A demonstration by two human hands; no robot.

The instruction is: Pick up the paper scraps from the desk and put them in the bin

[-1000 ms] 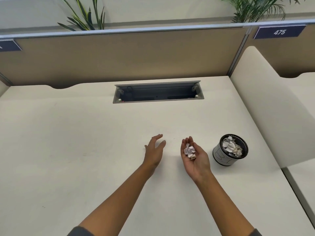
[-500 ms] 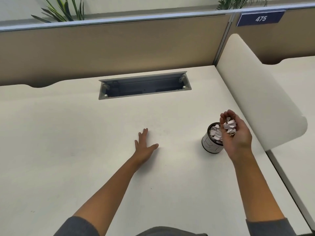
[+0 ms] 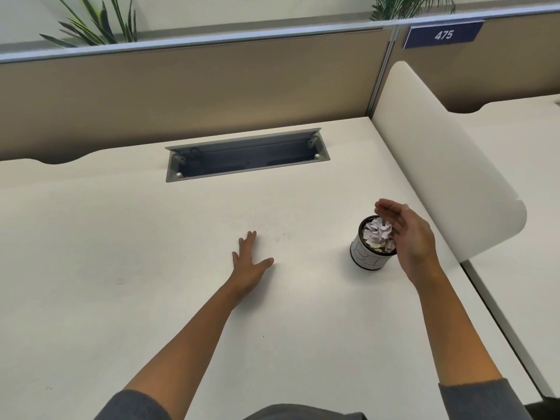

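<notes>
A small round bin, white-walled with a black rim, stands on the white desk at the right. Crumpled white paper scraps fill it to the top. My right hand is tipped on its side directly over the bin's right rim, fingers straight, palm facing left towards the scraps, with nothing held in it. My left hand lies flat on the desk to the left of the bin, fingers spread. No loose scraps show on the desk surface.
An open grey cable tray is sunk into the desk at the back. A brown partition wall runs behind it. A curved white divider panel stands right of the bin, with a neighbouring desk beyond.
My right hand carried the scraps from mid-desk to above the bin, then tipped and straightened; the scraps now lie in the bin. My left hand has flattened onto the desk.
</notes>
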